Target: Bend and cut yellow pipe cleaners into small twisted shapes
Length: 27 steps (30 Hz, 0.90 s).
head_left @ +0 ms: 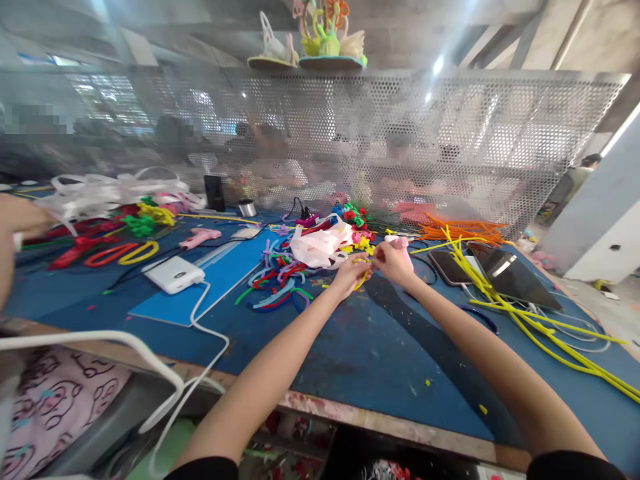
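Over the middle of the blue work mat, my left hand (pixel 351 275) is closed on a short curved yellow pipe cleaner (pixel 361 283). My right hand (pixel 395 261) meets it from the right, thumb and fingers pinched at the same yellow piece; the fingertips hide the exact grip. Just behind my right hand is a pink object (pixel 401 242), partly covered, perhaps a glue gun. A crumpled whitish plastic bag (pixel 323 243) lies beyond my left hand, with small yellow pieces (pixel 361 245) beside it. Loose coloured pipe cleaner pieces (pixel 280 283) are heaped to the left.
Long yellow pipe cleaners (pixel 505 307) cross the right side near a phone (pixel 450 268) and a dark tablet-like slab (pixel 515 275). At left are a white power bank (pixel 173 274), a pink glue gun (pixel 200 238) and another person's arm (pixel 20 223). A perforated metal screen (pixel 320 140) stands behind.
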### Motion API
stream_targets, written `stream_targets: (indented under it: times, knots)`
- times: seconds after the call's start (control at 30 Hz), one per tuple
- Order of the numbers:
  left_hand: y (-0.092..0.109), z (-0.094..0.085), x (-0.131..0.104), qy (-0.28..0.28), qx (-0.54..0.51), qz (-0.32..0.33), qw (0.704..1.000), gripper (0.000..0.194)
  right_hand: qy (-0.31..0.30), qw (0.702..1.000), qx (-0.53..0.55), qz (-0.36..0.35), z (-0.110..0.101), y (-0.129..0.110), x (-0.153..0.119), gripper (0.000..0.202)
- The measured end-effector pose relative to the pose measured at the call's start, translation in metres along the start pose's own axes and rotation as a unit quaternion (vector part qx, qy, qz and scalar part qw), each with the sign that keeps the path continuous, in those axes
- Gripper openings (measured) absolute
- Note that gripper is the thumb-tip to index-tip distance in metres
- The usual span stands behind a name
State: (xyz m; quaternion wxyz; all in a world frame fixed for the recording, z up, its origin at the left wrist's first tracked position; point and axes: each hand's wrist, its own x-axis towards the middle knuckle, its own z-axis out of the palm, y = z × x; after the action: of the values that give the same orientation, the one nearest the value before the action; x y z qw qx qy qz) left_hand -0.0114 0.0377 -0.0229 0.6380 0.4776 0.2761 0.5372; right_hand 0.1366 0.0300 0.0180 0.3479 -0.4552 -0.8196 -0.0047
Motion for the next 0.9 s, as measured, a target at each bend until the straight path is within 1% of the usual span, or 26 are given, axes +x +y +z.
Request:
stream_targets:
  times: [0.07,0.13,0.17,0.2,0.23,0.27,0.33,0.37,0.4,0.43,0.47,0.5,0.57,0.63,0.67,0.73,0.8,0.9]
  knots:
    - [0.001,0.001,-0.001,0.002,0.016,0.017,1.0,0.046,0.022,0.999,-0.024,-0.014,-0.014,-0.009,-0.002,0.016]
    - [0.006,0.002,-0.001,0.011,0.036,0.041,0.998,0.045,0.036,0.997,-0.049,-0.041,-0.036,-0.015,-0.002,0.019]
    - [0.009,0.003,-0.001,0.017,0.045,0.055,0.997,0.043,0.035,0.995,-0.065,-0.065,-0.049,-0.015,-0.001,0.019]
    - [0.013,0.005,-0.002,0.023,0.051,0.07,0.996,0.04,0.037,0.985,-0.127,-0.111,-0.061,-0.014,0.0,0.019]
    - [0.018,0.006,-0.003,0.031,0.054,0.087,0.994,0.039,0.05,0.972,-0.186,-0.131,-0.073,-0.011,0.002,0.018]
    - [0.023,0.008,-0.004,0.04,0.054,0.104,0.992,0.038,0.08,0.962,-0.232,-0.121,-0.084,-0.008,0.003,0.017]
    - [0.033,0.013,-0.007,0.065,0.038,0.141,0.987,0.037,0.186,0.942,-0.276,-0.038,-0.098,-0.001,0.004,0.021]
    - [0.038,0.016,-0.008,0.081,0.023,0.159,0.984,0.037,0.237,0.933,-0.271,0.005,-0.101,0.0,0.003,0.025]
    - [0.042,0.018,-0.01,0.095,0.005,0.173,0.98,0.036,0.274,0.928,-0.248,0.037,-0.102,-0.001,0.001,0.029]
    - [0.045,0.019,-0.011,0.108,-0.014,0.183,0.977,0.034,0.294,0.931,-0.209,0.053,-0.1,-0.004,-0.001,0.033]
    - [0.048,0.02,-0.012,0.117,-0.033,0.188,0.975,0.032,0.294,0.942,-0.158,0.049,-0.097,-0.009,-0.004,0.036]
    - [0.049,0.021,-0.013,0.123,-0.05,0.188,0.973,0.029,0.274,0.956,-0.098,0.035,-0.091,-0.015,-0.007,0.037]
    - [0.051,0.021,-0.014,0.127,-0.075,0.176,0.973,0.024,0.215,0.976,0.016,0.016,-0.077,-0.031,-0.011,0.033]
    - [0.051,0.021,-0.015,0.121,-0.087,0.158,0.976,0.023,0.144,0.986,0.079,0.007,-0.063,-0.044,-0.013,0.027]
    - [0.051,0.021,-0.015,0.116,-0.089,0.148,0.978,0.023,0.111,0.99,0.089,0.004,-0.057,-0.048,-0.013,0.025]
    - [0.05,0.022,-0.016,0.103,-0.083,0.132,0.982,0.025,0.07,0.994,0.082,0.001,-0.047,-0.051,-0.012,0.018]
    - [0.049,0.024,-0.018,0.09,-0.071,0.127,0.985,0.027,0.059,0.996,0.065,-0.003,-0.041,-0.049,-0.013,0.013]
    - [0.049,0.027,-0.022,0.074,-0.041,0.14,0.986,0.033,0.069,0.997,0.041,-0.014,-0.041,-0.041,-0.015,0.015]
